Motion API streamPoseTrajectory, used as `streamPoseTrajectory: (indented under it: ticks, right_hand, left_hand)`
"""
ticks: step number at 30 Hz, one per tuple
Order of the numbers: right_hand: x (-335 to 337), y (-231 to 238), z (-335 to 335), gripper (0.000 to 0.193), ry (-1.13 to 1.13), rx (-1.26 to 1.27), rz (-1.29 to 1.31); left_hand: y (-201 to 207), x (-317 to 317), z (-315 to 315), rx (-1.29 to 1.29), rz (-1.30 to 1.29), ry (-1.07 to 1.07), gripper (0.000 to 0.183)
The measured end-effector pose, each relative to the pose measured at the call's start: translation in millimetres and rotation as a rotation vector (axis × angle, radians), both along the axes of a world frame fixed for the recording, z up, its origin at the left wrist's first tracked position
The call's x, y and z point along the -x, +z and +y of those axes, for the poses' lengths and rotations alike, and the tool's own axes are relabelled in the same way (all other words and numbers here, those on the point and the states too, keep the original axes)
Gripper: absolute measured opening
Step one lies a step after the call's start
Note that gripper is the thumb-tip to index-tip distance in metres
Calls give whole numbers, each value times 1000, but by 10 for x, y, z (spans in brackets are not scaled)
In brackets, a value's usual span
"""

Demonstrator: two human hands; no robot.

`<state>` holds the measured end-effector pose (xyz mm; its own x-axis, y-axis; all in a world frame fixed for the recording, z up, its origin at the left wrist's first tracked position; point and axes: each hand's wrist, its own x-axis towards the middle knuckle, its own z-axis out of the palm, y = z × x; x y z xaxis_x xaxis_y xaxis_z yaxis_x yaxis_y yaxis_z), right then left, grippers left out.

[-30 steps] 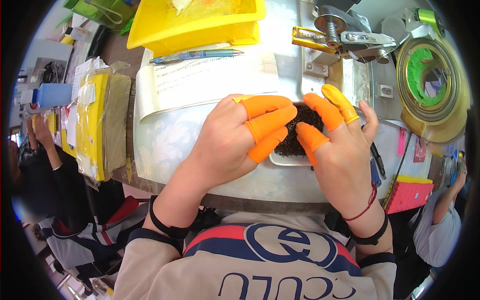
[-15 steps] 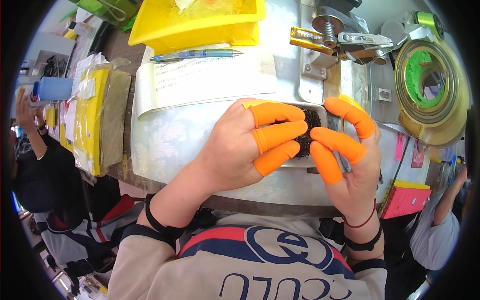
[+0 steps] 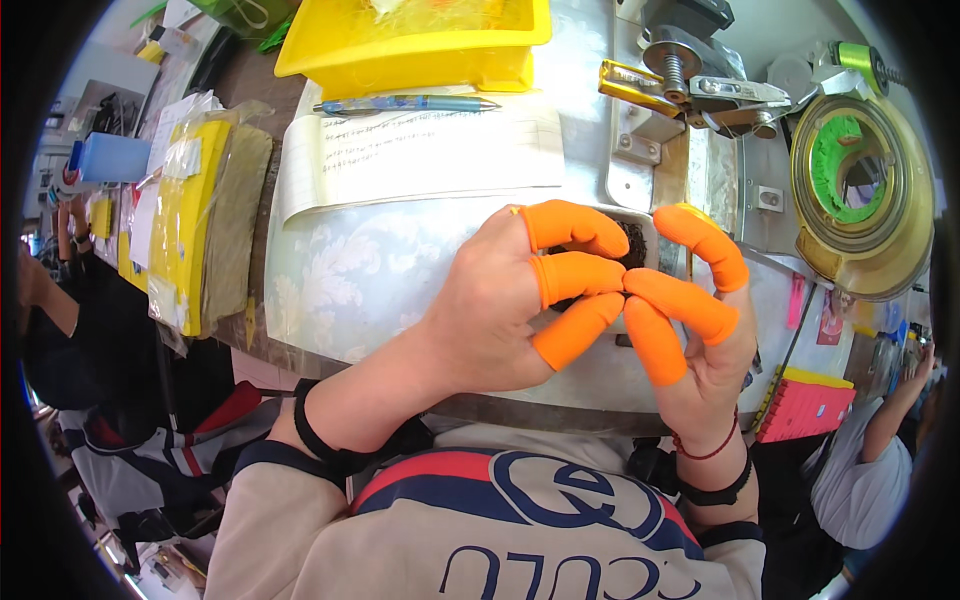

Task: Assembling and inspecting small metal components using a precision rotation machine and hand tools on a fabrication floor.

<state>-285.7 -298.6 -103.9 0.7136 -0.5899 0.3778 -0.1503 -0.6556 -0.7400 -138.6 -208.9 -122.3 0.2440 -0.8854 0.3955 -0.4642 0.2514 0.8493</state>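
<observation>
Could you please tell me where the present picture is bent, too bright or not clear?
Head view: the table's near edge curves from fisheye distortion; head view: the pale tabletop looks nearly white beside the yellow tray; head view: left hand and right hand look fairly sharp, while the far-left person looks dark and soft.

From the wearer's head, one wide fisheye view looks steeply down at close range, taking in the printed shirt (image 3: 400,540) near, the left hand (image 3: 490,300) and right hand (image 3: 715,380) midway, and the yellow plastic bin (image 3: 430,68) far.
</observation>
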Motion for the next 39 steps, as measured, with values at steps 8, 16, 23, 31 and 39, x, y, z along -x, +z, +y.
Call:
streamPoseTrajectory:
  ticks: [8, 16, 23, 31, 39]
  right_hand:
    - [27, 35, 14, 21, -14, 356, 140]
    - [59, 10, -19, 19, -60, 173, 22]
    - [113, 153, -30, 16, -20, -36, 20]
    - [302, 404, -26, 13, 110, -185, 11]
    - [299, 475, 30, 30, 3, -272, -164]
  left_hand:
    - [19, -3, 30, 57, -152, 20, 17]
    - [120, -42, 21, 21, -115, 2, 27]
    - [311, -82, -77, 104, -425, -71, 29]
    - [634, -8, -122, 182, -610, -258, 19]
    - [1034, 42, -324, 265, -475, -159, 21]
